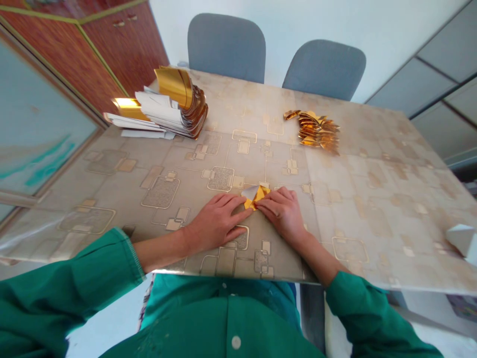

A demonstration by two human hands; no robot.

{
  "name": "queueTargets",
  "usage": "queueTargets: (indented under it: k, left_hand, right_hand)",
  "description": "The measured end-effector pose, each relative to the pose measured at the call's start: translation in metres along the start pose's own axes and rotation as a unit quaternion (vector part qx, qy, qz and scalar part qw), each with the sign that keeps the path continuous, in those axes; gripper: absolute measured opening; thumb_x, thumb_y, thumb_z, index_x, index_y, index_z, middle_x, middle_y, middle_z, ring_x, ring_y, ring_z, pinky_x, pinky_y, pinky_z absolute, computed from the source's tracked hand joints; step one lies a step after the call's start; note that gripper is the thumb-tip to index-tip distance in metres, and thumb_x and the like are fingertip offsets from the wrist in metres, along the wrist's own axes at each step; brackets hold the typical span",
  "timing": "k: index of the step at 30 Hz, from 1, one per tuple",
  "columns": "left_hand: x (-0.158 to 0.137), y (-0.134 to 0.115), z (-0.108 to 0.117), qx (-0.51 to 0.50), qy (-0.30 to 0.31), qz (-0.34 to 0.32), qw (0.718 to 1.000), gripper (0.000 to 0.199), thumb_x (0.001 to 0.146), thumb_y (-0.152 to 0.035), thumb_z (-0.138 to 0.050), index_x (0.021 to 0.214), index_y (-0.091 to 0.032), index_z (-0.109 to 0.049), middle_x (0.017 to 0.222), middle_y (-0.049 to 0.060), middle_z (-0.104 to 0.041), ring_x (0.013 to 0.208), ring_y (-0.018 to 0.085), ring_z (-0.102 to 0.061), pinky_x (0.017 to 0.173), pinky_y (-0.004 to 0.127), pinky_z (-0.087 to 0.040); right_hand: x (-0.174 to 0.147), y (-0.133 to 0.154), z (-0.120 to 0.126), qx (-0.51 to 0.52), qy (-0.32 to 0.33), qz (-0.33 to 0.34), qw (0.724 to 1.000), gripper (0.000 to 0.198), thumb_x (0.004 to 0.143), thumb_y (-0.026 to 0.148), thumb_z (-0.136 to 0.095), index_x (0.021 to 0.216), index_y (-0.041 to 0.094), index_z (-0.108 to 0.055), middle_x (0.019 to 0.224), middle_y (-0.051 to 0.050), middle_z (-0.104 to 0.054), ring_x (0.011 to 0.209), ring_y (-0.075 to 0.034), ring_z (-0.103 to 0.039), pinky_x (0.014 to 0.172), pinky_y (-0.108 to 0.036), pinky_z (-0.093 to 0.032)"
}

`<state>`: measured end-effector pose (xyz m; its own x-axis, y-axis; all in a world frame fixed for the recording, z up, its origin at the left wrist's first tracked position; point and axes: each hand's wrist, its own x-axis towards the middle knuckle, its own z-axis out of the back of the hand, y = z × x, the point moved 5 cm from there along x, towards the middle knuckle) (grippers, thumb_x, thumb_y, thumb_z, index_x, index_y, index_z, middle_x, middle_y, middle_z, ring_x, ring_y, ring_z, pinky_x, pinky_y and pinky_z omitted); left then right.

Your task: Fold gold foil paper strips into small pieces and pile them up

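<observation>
A small sheet of gold foil paper [252,199], partly folded and showing its pale back side, is on the table in front of me. My left hand [219,219] holds its left edge with thumb and forefinger, the other fingers resting low over the tablecloth. On the opposite side my right hand [283,211] pinches the paper with its fingers bent together. Parts of the paper are hidden under the fingertips. Further back to the right lies a row of folded gold paper pieces [316,132], out of reach of both hands.
A tall stack of bent gold and white sheets [164,107] stands at the table's back left. Two grey chairs [226,47] are behind the far edge. A white box-like object [462,241] sits at the right edge. Patterned cloth covers the table [357,194].
</observation>
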<state>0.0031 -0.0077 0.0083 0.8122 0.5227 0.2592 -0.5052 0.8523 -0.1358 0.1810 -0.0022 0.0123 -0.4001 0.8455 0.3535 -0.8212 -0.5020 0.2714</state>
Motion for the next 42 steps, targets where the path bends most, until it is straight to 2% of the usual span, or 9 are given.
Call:
queueTargets:
  k: [4,8,17,23,29,32,36,40,42]
  left_hand:
    - [0.0,0.001,0.001,-0.001,-0.006,0.004,1.0,0.039,0.097,-0.039,-0.055,0.13,-0.018,-0.061,0.135,0.016,-0.056,0.122,0.031,-0.054,0.103,0.048,-0.043]
    - [0.0,0.001,0.002,0.009,-0.003,0.003,1.0,0.038,0.098,-0.039,-0.054,0.129,-0.019,-0.061,0.135,0.015,-0.057,0.121,0.031,-0.054,0.102,0.048,-0.044]
    - [0.0,0.003,0.001,-0.003,0.005,0.002,1.0,0.038,0.098,-0.039,-0.053,0.129,-0.018,-0.062,0.137,0.015,-0.056,0.122,0.03,-0.054,0.103,0.048,-0.045]
    - [-0.001,0.001,0.003,-0.01,-0.009,-0.001,1.0,0.037,0.097,-0.037,-0.053,0.128,-0.018,-0.062,0.136,0.016,-0.057,0.122,0.031,-0.055,0.103,0.049,-0.045]
    - [0.002,0.01,0.0,0.001,-0.011,-0.034,0.999,0.033,0.098,-0.035,-0.054,0.124,-0.018,-0.064,0.137,0.014,-0.058,0.122,0.029,-0.056,0.104,0.049,-0.045]
    - [0.005,0.018,0.0,-0.003,-0.015,-0.089,0.996,0.029,0.099,-0.029,-0.053,0.123,-0.02,-0.066,0.135,0.012,-0.061,0.123,0.026,-0.057,0.103,0.045,-0.048]
    - [0.007,0.027,0.003,-0.007,-0.016,-0.093,0.996,0.029,0.1,-0.027,-0.053,0.125,-0.023,-0.065,0.136,0.009,-0.062,0.122,0.023,-0.058,0.102,0.043,-0.049]
    - [0.005,0.029,0.002,-0.006,-0.019,-0.087,0.996,0.028,0.1,-0.028,-0.053,0.124,-0.026,-0.066,0.136,0.007,-0.062,0.123,0.022,-0.058,0.103,0.043,-0.049]
    - [0.005,0.03,0.002,-0.009,-0.026,-0.087,0.996,0.029,0.1,-0.028,-0.051,0.124,-0.024,-0.066,0.136,0.008,-0.062,0.123,0.023,-0.059,0.103,0.043,-0.049]
  right_hand:
    - [-0.014,0.004,0.003,-0.038,0.035,0.085,0.995,0.024,0.101,0.028,-0.053,0.116,0.026,-0.071,0.109,-0.003,-0.073,0.098,-0.021,-0.053,0.086,-0.038,-0.033]
    - [-0.022,0.003,0.007,-0.072,0.039,0.086,0.993,0.028,0.1,0.03,-0.053,0.125,0.027,-0.066,0.117,-0.004,-0.07,0.102,-0.022,-0.054,0.091,-0.04,-0.032]
    - [-0.03,-0.003,0.02,-0.083,0.006,0.067,0.994,0.025,0.099,0.029,-0.054,0.12,0.025,-0.068,0.109,-0.005,-0.071,0.095,-0.021,-0.055,0.088,-0.04,-0.035]
    - [-0.023,0.004,0.009,-0.033,0.051,0.101,0.993,0.026,0.1,0.031,-0.053,0.12,0.026,-0.068,0.112,-0.006,-0.07,0.104,-0.022,-0.055,0.094,-0.041,-0.036]
    - [-0.015,-0.012,0.025,-0.045,-0.032,0.026,0.998,0.02,0.099,0.029,-0.054,0.1,0.024,-0.074,0.1,-0.005,-0.071,0.093,-0.021,-0.054,0.085,-0.039,-0.038]
    - [-0.012,-0.004,0.021,-0.024,0.006,0.086,0.996,0.021,0.099,0.028,-0.054,0.107,0.026,-0.073,0.101,-0.005,-0.072,0.095,-0.021,-0.054,0.086,-0.038,-0.038]
    - [-0.012,0.007,0.011,-0.01,0.055,0.131,0.99,0.022,0.1,0.03,-0.053,0.112,0.029,-0.072,0.101,-0.003,-0.073,0.098,-0.02,-0.056,0.093,-0.04,-0.035]
    - [-0.018,-0.001,0.015,0.005,0.031,0.107,0.994,0.018,0.097,0.029,-0.057,0.103,0.028,-0.074,0.1,-0.003,-0.073,0.099,-0.02,-0.057,0.092,-0.04,-0.038]
    - [-0.02,-0.013,0.022,0.013,-0.004,0.06,0.998,0.019,0.097,0.028,-0.057,0.093,0.026,-0.075,0.096,-0.004,-0.073,0.094,-0.021,-0.057,0.087,-0.039,-0.04]
